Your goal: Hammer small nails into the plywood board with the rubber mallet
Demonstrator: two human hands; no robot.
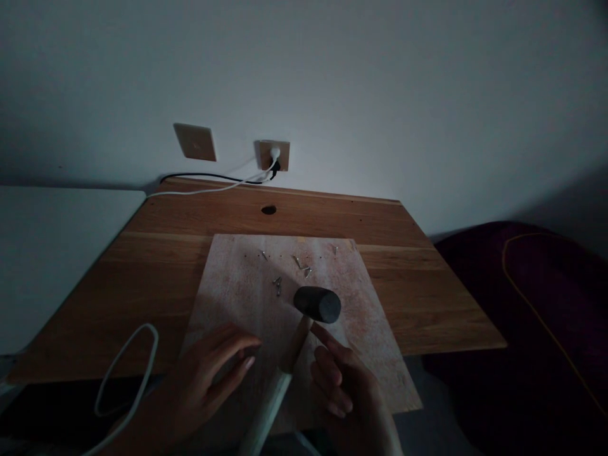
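Observation:
A mallet (317,304) with a black head and a wooden handle, paler toward its lower end, slants across a pale, speckled board (361,329). My left hand (213,361) is to the left of the handle, thumb and fingers apart with nothing between them. On the handle's other side is my right hand (342,373). Its index finger stretches toward the handle just below the head, and the other fingers are curled. Whether that fingertip touches the handle, I cannot tell. Several small metal screws or nails (278,285) are on the board beyond the mallet head, near a row of small holes.
The board rests on a wooden desk (427,304) with a round hole. Behind it are a wall socket (281,155) and white and black cables. A white cable loop (152,354) hangs near my left forearm. A white panel (57,253) stands left, dark purple fabric (527,304) right.

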